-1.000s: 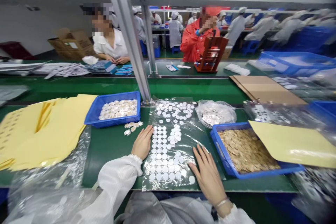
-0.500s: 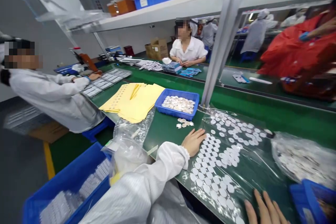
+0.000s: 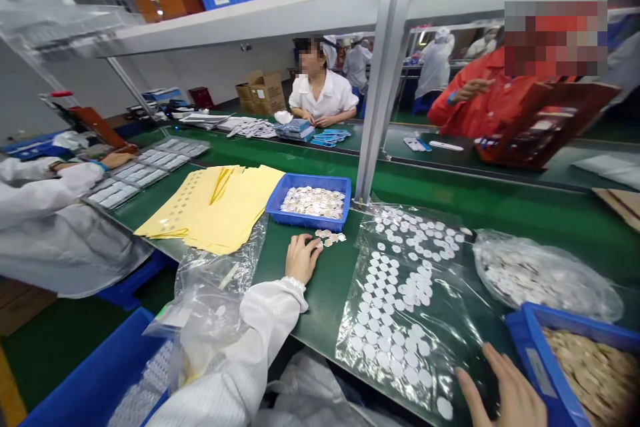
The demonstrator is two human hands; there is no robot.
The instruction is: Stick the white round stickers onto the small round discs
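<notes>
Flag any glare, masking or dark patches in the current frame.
Head view: bright reflections streak the clear plastic sheet left of the right hand; head view: pixel blocks mask the faces of the person in white and person in red; head view: the top right corner falls dark.

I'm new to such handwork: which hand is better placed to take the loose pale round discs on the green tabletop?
Probably the left hand, at the edge of the loose discs. The right hand is farther off, beside the blue plastic tray of tan discs.
</notes>
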